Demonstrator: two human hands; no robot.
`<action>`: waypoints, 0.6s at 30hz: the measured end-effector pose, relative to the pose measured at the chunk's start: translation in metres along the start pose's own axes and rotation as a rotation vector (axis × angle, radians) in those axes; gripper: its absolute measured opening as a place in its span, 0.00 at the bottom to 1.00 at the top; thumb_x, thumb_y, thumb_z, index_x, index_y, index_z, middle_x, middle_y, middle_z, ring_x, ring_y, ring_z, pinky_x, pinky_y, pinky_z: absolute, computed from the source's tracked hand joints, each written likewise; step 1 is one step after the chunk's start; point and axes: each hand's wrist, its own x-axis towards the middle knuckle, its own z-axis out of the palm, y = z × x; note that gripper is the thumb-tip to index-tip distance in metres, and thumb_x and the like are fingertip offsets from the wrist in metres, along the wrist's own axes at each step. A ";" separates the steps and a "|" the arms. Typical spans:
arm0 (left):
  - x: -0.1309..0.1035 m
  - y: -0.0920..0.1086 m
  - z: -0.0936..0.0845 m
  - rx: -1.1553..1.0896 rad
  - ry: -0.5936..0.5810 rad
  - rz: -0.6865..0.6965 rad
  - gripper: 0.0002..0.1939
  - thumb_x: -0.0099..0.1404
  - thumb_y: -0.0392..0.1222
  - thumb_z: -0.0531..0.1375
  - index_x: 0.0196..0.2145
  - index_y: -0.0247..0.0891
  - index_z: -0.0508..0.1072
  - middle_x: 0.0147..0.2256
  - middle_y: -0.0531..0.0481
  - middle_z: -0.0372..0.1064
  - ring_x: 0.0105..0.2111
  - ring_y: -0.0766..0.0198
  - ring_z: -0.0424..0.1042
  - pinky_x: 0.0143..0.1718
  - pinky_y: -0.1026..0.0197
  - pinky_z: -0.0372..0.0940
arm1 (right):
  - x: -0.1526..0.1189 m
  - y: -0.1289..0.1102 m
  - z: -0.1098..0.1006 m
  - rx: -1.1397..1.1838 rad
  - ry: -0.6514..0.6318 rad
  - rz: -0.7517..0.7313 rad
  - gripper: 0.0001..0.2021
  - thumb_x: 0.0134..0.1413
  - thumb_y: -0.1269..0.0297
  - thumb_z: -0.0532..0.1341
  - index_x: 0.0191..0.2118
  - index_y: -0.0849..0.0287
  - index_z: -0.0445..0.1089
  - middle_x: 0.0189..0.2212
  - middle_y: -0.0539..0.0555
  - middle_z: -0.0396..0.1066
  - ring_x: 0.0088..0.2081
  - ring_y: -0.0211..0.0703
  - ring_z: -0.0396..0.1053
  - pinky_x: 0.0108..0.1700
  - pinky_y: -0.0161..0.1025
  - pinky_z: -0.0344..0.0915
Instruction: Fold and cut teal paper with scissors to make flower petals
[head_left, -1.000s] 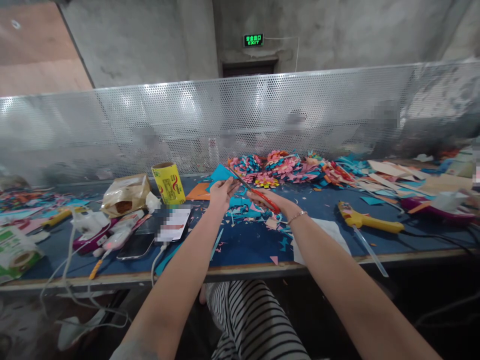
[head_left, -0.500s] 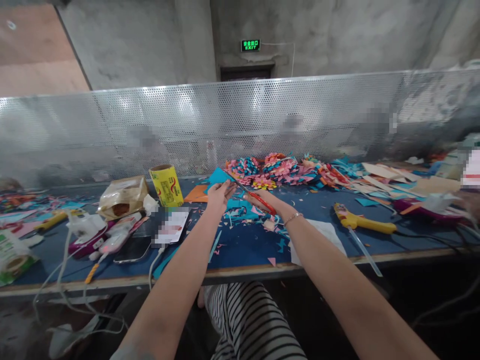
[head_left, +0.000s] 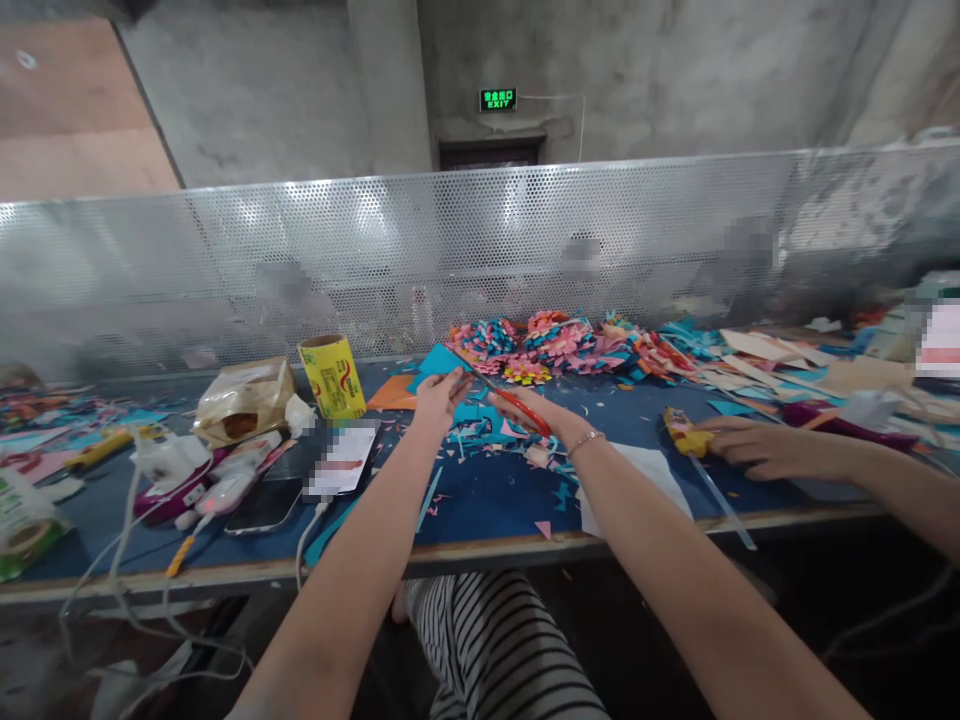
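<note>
Pinched in my left hand is a piece of blue paper, held up over the middle of the table. My right hand is closed round the red handles of a pair of scissors. The blades point left and lie at the edge of the blue paper; whether they are parted I cannot tell. Beneath both hands lie blue paper scraps. Just behind them sits a heap of pink, blue and orange paper flowers.
At right a co-worker's hand is on a yellow glue gun. A yellow tube, a paper bag, a phone and cables stand or lie at left. A perforated metal screen closes off the back.
A co-worker's hand has come in from the right and reached the yellow glue gun. My hands, the scissors and the blue paper have hardly moved; the view has tilted slightly.
</note>
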 end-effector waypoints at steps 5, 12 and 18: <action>-0.002 -0.001 0.001 0.008 -0.029 -0.022 0.10 0.47 0.32 0.65 0.20 0.32 0.65 0.22 0.47 0.71 0.28 0.63 0.74 0.42 0.58 0.66 | -0.001 0.001 -0.001 0.040 -0.012 -0.017 0.20 0.49 0.44 0.52 0.23 0.57 0.54 0.18 0.46 0.49 0.19 0.32 0.46 0.21 0.34 0.48; -0.004 0.001 0.002 -0.010 -0.013 -0.026 0.11 0.46 0.30 0.65 0.17 0.32 0.65 0.20 0.48 0.70 0.26 0.66 0.73 0.40 0.61 0.66 | -0.007 -0.008 -0.002 0.011 -0.010 0.028 0.20 0.51 0.46 0.51 0.21 0.58 0.56 0.16 0.47 0.50 0.18 0.33 0.47 0.22 0.36 0.49; -0.002 0.000 0.002 -0.020 -0.011 -0.020 0.12 0.44 0.31 0.67 0.17 0.32 0.64 0.20 0.50 0.70 0.26 0.66 0.73 0.40 0.61 0.67 | -0.009 -0.016 -0.003 -0.030 0.024 0.062 0.19 0.52 0.48 0.51 0.20 0.58 0.55 0.16 0.48 0.52 0.18 0.33 0.50 0.23 0.37 0.52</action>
